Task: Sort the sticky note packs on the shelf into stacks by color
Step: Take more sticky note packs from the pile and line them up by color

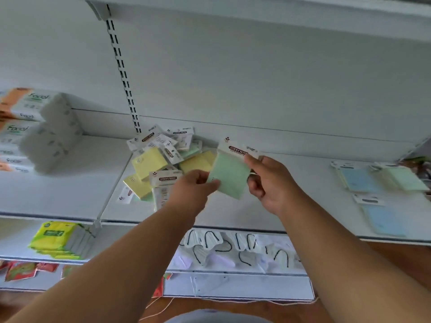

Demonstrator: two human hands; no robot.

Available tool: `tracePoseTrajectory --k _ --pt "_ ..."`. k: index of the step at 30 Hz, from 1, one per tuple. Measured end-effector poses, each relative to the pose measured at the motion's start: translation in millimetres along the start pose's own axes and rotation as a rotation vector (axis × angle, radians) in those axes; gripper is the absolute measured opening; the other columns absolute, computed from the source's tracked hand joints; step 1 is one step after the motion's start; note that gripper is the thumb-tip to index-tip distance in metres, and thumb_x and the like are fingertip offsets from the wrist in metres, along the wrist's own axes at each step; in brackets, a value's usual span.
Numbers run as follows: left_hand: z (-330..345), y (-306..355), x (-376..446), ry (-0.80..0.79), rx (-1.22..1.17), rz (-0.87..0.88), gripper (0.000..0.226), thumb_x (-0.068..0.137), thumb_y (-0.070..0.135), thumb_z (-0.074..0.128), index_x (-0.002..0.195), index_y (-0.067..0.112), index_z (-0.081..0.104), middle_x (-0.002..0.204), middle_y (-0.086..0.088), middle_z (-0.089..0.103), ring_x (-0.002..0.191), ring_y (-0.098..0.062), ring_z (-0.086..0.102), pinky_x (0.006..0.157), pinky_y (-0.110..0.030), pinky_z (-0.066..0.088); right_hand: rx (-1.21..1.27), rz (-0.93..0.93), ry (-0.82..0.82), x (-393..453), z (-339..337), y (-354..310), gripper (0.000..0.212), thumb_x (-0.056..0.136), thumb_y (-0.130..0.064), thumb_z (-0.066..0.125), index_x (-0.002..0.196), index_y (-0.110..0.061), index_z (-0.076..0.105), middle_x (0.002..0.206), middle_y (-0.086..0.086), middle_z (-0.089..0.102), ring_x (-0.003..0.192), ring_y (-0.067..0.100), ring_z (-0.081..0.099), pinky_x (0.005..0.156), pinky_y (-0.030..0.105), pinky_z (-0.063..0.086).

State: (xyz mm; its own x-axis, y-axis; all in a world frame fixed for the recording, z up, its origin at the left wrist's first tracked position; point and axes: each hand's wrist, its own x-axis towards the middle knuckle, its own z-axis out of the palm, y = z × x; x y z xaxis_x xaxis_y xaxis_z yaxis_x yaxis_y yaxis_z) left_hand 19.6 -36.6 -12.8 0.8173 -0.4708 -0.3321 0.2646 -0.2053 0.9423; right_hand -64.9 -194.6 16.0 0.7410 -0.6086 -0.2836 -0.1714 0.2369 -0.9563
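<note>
A green sticky note pack (229, 177) is held above the shelf (291, 206) between both hands: its lower left edge is pinched by the left hand (194, 188), its white header by the right hand (268, 180). A jumbled pile (163, 164) (yellow and green packs, uncountable) lies just behind the left hand. Two blue packs (359, 180) and one green pack (405, 178) lie at the right.

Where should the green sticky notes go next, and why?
Probably over to the right. Both the left hand and the right hand hold a green pack above the shelf, and another green pack already lies at the right beside blue packs. The mixed pile stays unsorted.
</note>
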Motion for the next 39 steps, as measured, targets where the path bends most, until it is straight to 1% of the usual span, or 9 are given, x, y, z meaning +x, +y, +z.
tracePoseTrajectory --k 4,10,14,18,20,22,26,35,39 --pt "68.2 -1.2 -4.2 -0.151 0.064 -0.03 0.015 0.084 0.012 0.072 0.08 0.009 0.058 0.058 -0.001 0.044 0.047 -0.017 0.033 0.045 -0.024 0.026 -0.117 -0.019 0.159 -8.1 -66.1 4.4 0.005 0.088 -0.006 0.064 0.088 -0.011 0.065 0.068 0.006 0.054 0.045 0.014 0.034 0.04 0.02 0.026" --pt "196.4 7.8 -14.2 -0.292 0.399 0.075 0.005 0.08 0.018 0.068 0.084 0.016 0.069 0.057 0.002 0.055 0.045 -0.014 0.046 0.045 -0.02 0.037 -0.672 -0.146 0.448 -0.2 -200.5 6.4 0.015 0.08 -0.03 0.068 0.089 -0.018 0.066 0.089 -0.001 0.071 0.079 0.021 0.066 0.071 0.038 0.055" --pt "304.3 9.8 -20.3 -0.286 0.501 0.17 0.008 0.083 0.023 0.065 0.082 0.021 0.073 0.061 0.003 0.06 0.053 -0.016 0.052 0.055 -0.023 0.041 -0.878 -0.172 0.535 4.5 -299.8 -7.0 0.021 0.086 -0.033 0.064 0.097 -0.015 0.063 0.091 -0.003 0.066 0.085 0.02 0.063 0.07 0.03 0.048" --pt "412.8 18.1 -25.4 -0.261 0.615 0.185 0.021 0.083 0.026 0.062 0.066 0.016 0.066 0.048 0.004 0.051 0.043 -0.014 0.048 0.044 -0.019 0.034 -1.004 -0.169 0.524 25.2 -398.4 -30.1 0.019 0.088 -0.03 0.06 0.1 -0.015 0.057 0.101 0.002 0.066 0.094 0.026 0.062 0.07 0.03 0.045" --pt "458.9 21.9 -21.3 -0.23 0.679 0.206 0.029 0.084 0.028 0.061 0.06 0.012 0.057 0.053 0.001 0.053 0.053 -0.02 0.055 0.048 -0.022 0.041 -1.065 -0.143 0.494 42.3 -435.4 -41.9 0.023 0.089 -0.029 0.059 0.105 -0.014 0.055 0.108 0.006 0.066 0.099 0.028 0.062 0.075 0.033 0.046" --pt "494.5 26.6 -12.1 -0.183 0.703 0.229 0.02 0.084 0.031 0.06 0.073 0.015 0.066 0.074 -0.002 0.067 0.076 -0.025 0.064 0.064 -0.027 0.049 -1.104 -0.137 0.475 60.7 -460.7 -53.1 0.025 0.089 -0.029 0.058 0.108 -0.013 0.054 0.113 0.008 0.065 0.104 0.029 0.061 0.077 0.033 0.046" --pt "531.4 27.7 6.0 -0.034 0.747 0.24 0.029 0.09 0.033 0.059 0.115 0.019 0.065 0.112 0.0 0.067 0.107 -0.024 0.061 0.081 -0.029 0.044 -1.169 -0.149 0.413 92.5 -481.4 -63.0 0.027 0.09 -0.026 0.057 0.114 -0.013 0.052 0.115 0.008 0.065 0.105 0.029 0.061 0.082 0.038 0.052" --pt "546.3 24.4 18.9 0.023 0.827 0.196 0.023 0.085 0.039 0.065 0.096 0.019 0.064 0.096 0.001 0.067 0.094 -0.023 0.063 0.073 -0.03 0.048 -1.295 -0.189 0.424 107.3 -486.1 -59.6 0.045 0.087 -0.026 0.068 0.12 -0.011 0.041 0.119 0.013 0.053 0.1 0.034 0.061 0.065 0.035 0.043" --pt "523.2 21.6 10.6 0.069 0.772 0.212 0.026 0.083 0.044 0.064 0.103 0.026 0.062 0.097 0.008 0.067 0.095 -0.017 0.063 0.081 -0.031 0.051 -1.248 -0.343 0.342 95.7 -465.9 -59.7 0.031 0.09 -0.028 0.062 0.11 -0.013 0.046 0.106 0.008 0.057 0.085 0.026 0.059 0.062 0.03 0.039"
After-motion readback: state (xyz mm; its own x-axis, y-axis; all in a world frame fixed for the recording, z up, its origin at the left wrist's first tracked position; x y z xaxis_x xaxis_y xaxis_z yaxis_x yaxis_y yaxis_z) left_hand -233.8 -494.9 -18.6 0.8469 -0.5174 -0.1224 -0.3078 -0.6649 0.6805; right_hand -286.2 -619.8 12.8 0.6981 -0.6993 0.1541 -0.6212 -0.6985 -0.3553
